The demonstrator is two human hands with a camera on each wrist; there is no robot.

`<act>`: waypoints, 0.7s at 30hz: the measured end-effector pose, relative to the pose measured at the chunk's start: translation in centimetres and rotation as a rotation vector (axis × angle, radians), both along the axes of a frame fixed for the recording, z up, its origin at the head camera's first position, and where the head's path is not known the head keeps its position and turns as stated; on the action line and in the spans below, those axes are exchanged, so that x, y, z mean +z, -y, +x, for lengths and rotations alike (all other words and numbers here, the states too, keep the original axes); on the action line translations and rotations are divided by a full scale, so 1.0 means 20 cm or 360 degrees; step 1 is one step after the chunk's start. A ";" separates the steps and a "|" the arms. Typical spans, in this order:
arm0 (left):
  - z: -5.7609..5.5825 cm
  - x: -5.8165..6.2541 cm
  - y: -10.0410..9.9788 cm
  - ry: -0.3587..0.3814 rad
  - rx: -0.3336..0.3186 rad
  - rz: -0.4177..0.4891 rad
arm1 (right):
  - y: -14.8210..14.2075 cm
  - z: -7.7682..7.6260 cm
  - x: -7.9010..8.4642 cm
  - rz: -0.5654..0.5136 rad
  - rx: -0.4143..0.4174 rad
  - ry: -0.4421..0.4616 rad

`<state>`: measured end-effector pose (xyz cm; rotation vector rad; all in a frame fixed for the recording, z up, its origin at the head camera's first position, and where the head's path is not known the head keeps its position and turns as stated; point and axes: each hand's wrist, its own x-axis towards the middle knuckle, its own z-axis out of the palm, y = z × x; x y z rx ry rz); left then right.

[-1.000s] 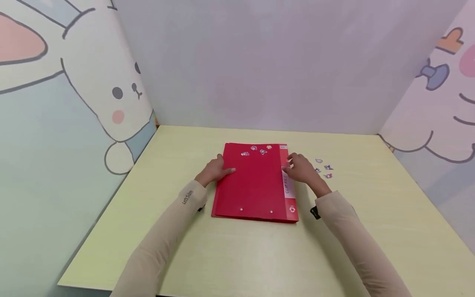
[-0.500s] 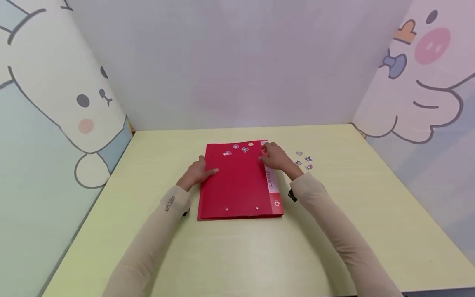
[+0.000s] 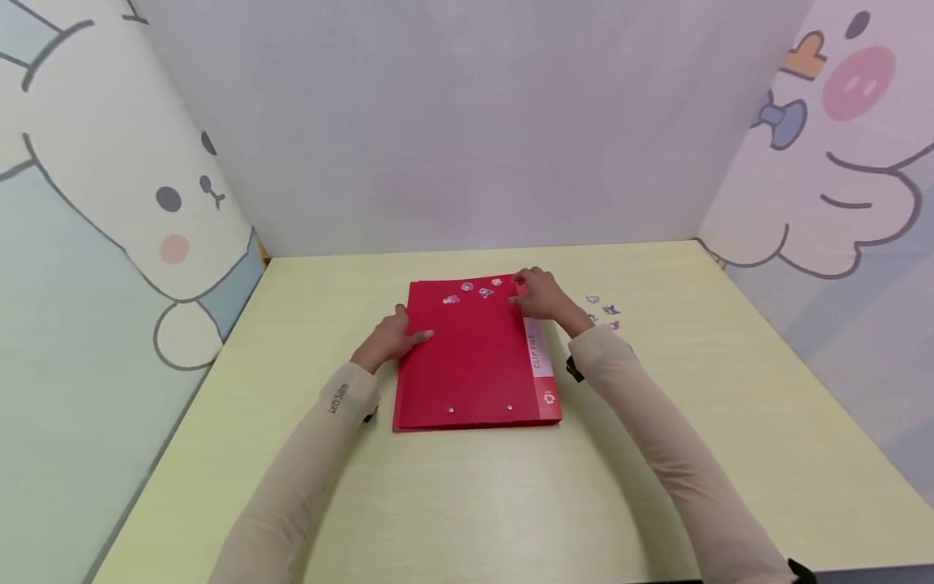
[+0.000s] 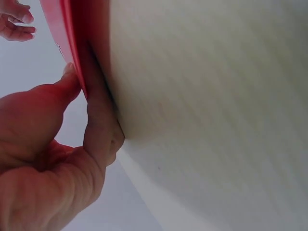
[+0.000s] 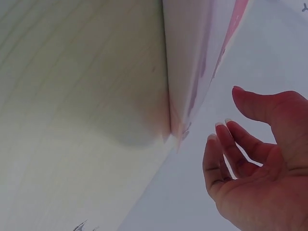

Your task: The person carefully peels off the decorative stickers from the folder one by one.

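A red clip file folder (image 3: 474, 365) lies closed on the table, its labelled spine facing right. My left hand (image 3: 392, 337) grips its left edge. In the left wrist view, the thumb (image 4: 70, 77) is on the red cover (image 4: 57, 21) and the fingers (image 4: 98, 115) are beneath it. Over the folder's upper right corner hovers my right hand (image 3: 541, 294), its fingers loosely bent. The right wrist view shows nothing between that thumb (image 5: 252, 103) and the fingers, and they are apart from the spine (image 5: 185, 62). Several small cartoon stickers (image 3: 467, 287) sit near the folder's top edge.
Several more stickers (image 3: 610, 310) lie on the pale wooden table (image 3: 452, 503), right of the folder. A plain wall (image 3: 467, 130) stands behind the table, with cartoon-printed walls on both sides.
My right hand has moved from beside the spine label up to the folder's top right corner. The left hand keeps its grip on the left edge. The head view has shifted.
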<state>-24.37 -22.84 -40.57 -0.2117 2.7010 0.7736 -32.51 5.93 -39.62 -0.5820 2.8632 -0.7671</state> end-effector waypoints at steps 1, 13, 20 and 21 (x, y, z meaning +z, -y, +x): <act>0.00 0.00 0.00 0.0000 -0.0015 -0.0003 | 0.00 -0.01 0.00 0.0001 -0.0004 0.0010; -0.02 0.00 -0.01 0.0047 -0.0005 0.0003 | 0.09 -0.06 -0.02 0.0099 0.0245 -0.0001; -0.03 0.01 -0.01 0.0060 0.0024 0.0009 | 0.13 -0.08 0.00 0.0139 0.0268 0.0025; -0.03 0.01 -0.01 0.0069 0.0029 0.0007 | 0.13 -0.09 0.00 0.0144 0.0263 0.0029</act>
